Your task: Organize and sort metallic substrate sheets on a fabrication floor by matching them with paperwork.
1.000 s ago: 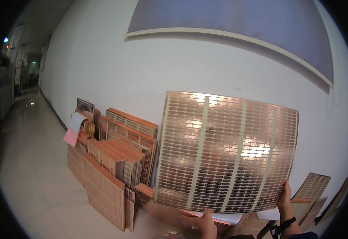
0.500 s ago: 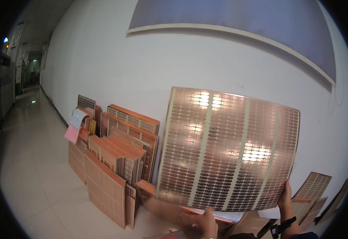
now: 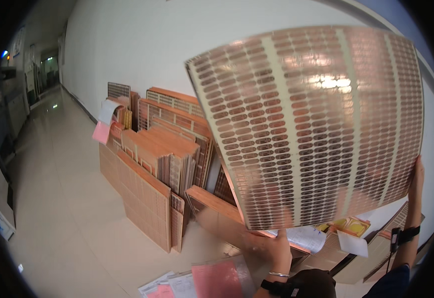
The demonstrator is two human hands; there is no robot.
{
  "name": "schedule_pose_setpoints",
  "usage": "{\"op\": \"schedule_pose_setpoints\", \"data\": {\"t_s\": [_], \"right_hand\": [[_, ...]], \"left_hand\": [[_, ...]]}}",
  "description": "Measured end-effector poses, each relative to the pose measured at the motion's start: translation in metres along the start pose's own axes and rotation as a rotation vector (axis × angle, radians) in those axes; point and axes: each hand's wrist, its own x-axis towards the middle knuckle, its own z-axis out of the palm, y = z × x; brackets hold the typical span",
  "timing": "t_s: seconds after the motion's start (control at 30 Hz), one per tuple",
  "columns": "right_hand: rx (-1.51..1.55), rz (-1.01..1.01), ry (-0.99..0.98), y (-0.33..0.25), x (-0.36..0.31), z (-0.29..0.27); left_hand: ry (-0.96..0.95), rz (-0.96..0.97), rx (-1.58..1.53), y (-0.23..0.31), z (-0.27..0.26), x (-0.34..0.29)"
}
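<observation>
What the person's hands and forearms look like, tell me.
The left hand is ungloved, with a silver bangle and black strap. The right hand, also ungloved, has a black wristband with a dark device and thin cable; its sleeve is dark blue.

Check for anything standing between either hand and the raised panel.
Nothing visible does. The right hand grips the panel at its right edge. The left hand is at the lower edge, with nothing visible between; whether it touches is hard to tell.
</observation>
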Motion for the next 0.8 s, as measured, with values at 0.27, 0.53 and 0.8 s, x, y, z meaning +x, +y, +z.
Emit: {"op": "schedule_pose_setpoints", "data": {"t_s": [0.27, 0.53, 0.8], "right_hand": [[-0.049, 0.008, 0.001, 0.000, 0.043, 0.007], [-0.288, -0.043, -0.197, -0.010, 0.018, 0.121], [-0.781, -0.110, -0.643, 0.015, -0.063, 0.281]], "left_hand": [[0.013, -0.191, -0.427, -0.020, 0.013, 0.001], [0.014, -0.175, -0.416, -0.018, 0.017, -0.001], [0.094, -0.173, -0.233, -0.014, 0.024, 0.002]]}}
